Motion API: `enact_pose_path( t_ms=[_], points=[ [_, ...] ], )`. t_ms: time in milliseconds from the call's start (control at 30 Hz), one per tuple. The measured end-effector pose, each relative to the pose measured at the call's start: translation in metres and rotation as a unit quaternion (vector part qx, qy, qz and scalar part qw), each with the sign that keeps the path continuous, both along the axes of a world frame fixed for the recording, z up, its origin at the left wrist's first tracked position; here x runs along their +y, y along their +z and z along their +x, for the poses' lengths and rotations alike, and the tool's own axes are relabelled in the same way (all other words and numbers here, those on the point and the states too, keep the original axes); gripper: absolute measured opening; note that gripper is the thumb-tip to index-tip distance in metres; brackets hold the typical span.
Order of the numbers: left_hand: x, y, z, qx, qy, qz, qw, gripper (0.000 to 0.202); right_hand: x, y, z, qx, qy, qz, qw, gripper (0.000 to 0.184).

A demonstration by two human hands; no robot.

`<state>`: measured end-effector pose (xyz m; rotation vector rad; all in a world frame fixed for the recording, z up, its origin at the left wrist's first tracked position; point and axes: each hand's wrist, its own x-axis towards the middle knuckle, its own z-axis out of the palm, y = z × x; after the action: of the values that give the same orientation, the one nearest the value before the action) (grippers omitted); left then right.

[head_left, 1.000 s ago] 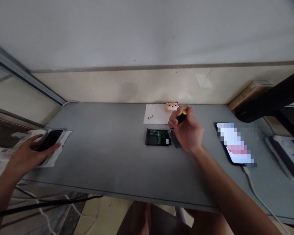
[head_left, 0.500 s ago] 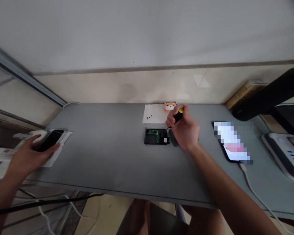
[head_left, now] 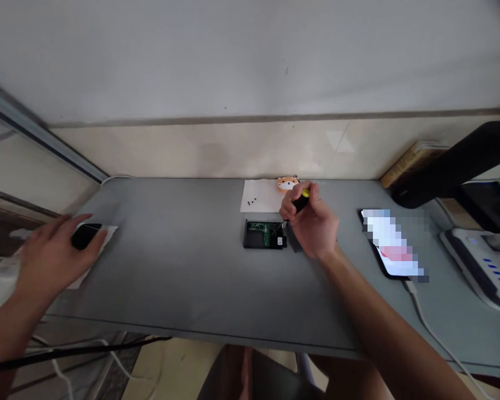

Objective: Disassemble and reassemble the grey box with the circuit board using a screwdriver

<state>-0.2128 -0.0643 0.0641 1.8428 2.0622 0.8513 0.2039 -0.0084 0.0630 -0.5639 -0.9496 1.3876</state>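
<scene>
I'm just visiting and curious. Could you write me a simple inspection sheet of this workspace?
Surface: gray desk, against a wall.
Work items: open black case with a green circuit board; screwdriver angled toward it, tip contact unclear; tiny dark pieces on white paper.
Clutter: orange animal-faced item, lit phone, power strip, black cylinder.
Right hand: closed around the screwdriver.
Left hand: spread over a dark, flat object; grip unclear.
Cables: white cable at the phone; black cable lower left.
Surroundings: metal frame at left; other people: nothing seen.
</scene>
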Motion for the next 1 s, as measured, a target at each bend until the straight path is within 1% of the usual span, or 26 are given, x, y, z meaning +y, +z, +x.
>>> enact_pose_path(
  t_ms=[33,67,133,200,267,333,400,467,533,633,667,733,867,1000],
  points=[
    [0.005,0.006,0.015,0.039,0.028,0.053,0.997,0.042,0.0,0.0,0.0,0.0,0.002,0.004,1.0,0.042],
    [0.011,0.011,0.031,0.058,0.023,0.078,0.995,0.043,0.0,0.0,0.001,-0.001,0.004,0.008,1.0,0.041],
    [0.022,0.017,0.06,0.064,-0.018,0.095,0.993,0.039,0.0,0.0,0.001,-0.001,0.008,0.011,1.0,0.04],
    [0.029,0.015,0.083,0.062,-0.062,0.085,0.993,0.034,0.0,0.0,0.001,-0.001,0.012,0.011,1.0,0.041],
    [0.032,0.006,0.104,0.065,-0.123,0.067,0.988,0.029,0.0,0.0,0.001,-0.006,0.014,0.007,1.0,0.044],
    [0.033,-0.007,0.124,0.078,-0.205,0.062,0.974,0.026,-0.001,0.001,0.0,-0.015,0.014,0.003,1.0,0.045],
    [0.035,-0.018,0.147,0.089,-0.285,0.084,0.951,0.026,-0.002,0.001,0.0,-0.016,0.009,0.002,1.0,0.044],
    [0.038,-0.027,0.173,0.094,-0.356,0.104,0.924,0.027,-0.003,0.0,-0.001,-0.01,0.006,0.01,1.0,0.042],
    [0.042,-0.033,0.2,0.091,-0.39,0.114,0.909,0.035,-0.005,-0.001,-0.002,-0.006,0.008,0.019,1.0,0.04],
    [0.046,-0.039,0.229,0.077,-0.429,0.088,0.896,0.051,-0.006,-0.003,-0.002,-0.015,0.018,0.018,1.0,0.038],
    [0.047,-0.042,0.234,0.073,-0.433,0.083,0.895,0.055,-0.006,-0.003,-0.002,-0.02,0.019,0.017,0.999,0.038],
    [0.047,-0.048,0.238,0.065,-0.43,0.077,0.897,0.055,-0.006,-0.004,-0.002,-0.026,0.014,0.018,0.999,0.038],
    [0.048,-0.059,0.231,0.037,-0.408,0.071,0.91,0.049,-0.004,-0.004,-0.002,-0.017,0.005,0.02,1.0,0.038],
    [0.05,-0.062,0.226,0.016,-0.396,0.047,0.917,0.048,-0.004,-0.004,-0.004,-0.003,0.012,0.016,1.0,0.037]
  ],
)
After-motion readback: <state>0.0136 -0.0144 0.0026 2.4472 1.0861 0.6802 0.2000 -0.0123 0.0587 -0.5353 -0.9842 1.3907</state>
